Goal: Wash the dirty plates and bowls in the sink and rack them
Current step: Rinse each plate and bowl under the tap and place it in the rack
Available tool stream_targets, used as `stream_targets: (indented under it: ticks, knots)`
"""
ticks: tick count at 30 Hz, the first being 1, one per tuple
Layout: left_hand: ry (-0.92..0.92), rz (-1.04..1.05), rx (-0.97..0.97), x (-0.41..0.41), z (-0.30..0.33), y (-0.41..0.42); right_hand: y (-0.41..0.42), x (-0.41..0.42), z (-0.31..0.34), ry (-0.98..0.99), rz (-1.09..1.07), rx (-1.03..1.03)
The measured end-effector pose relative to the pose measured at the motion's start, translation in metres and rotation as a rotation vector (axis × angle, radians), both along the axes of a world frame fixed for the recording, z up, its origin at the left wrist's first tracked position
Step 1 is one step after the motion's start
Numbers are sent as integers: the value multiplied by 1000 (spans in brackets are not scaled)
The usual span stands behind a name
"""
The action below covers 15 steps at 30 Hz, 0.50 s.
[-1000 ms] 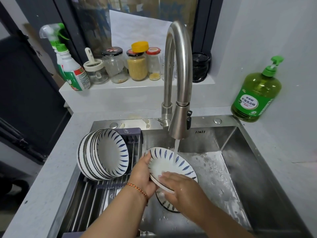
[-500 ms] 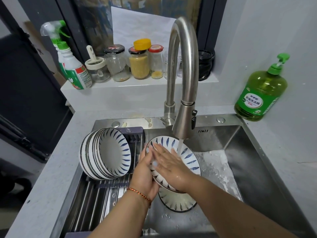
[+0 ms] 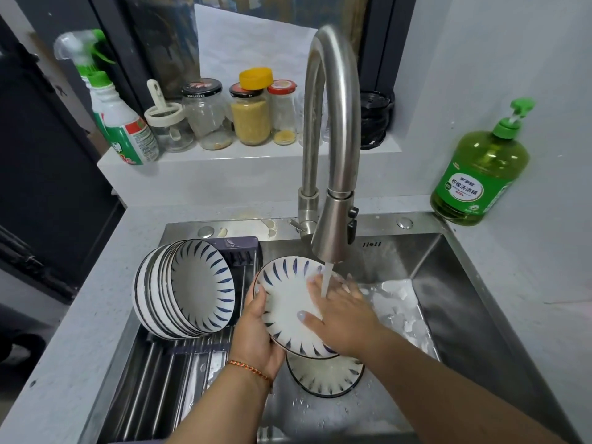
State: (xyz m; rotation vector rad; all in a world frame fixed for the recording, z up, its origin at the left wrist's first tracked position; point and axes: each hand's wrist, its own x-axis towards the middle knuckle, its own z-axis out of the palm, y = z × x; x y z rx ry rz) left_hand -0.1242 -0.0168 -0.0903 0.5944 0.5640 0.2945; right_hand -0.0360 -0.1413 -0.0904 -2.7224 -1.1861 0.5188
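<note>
— Plate (image 3: 288, 302) position?
— Tilted under the tap (image 3: 333, 161), gripped at its left rim by the left hand (image 3: 256, 334); right hand (image 3: 339, 315) flat on its face, fingers spread.
— And the rack (image 3: 179, 357)?
— Directly left, nearer the left hand, bowls (image 3: 185, 290) standing on edge there.

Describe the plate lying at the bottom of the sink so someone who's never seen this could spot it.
Find the steel sink under the curved tap. Below the plate held under the running water, a white plate with blue dashes lies flat on the sink floor. Unlike the racked bowls on the left, nobody holds it.
</note>
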Motion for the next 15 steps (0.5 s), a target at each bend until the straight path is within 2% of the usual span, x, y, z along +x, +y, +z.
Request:
stream_targets:
  ticks: [3,7,10,15]
  knots:
    - [17,0,5,5,0,-5,-23,-12,-1,6,-31,-4]
    - [36,-15,-16,14,-6,-10,-53,-42,7,59,39,130]
    - [73,-86,-52,21,-12,-15,-73,-55,-7,-42,51,213]
    - [86,-211,-131,35,-11,-29,-89,-41,-27,-168,-16,501]
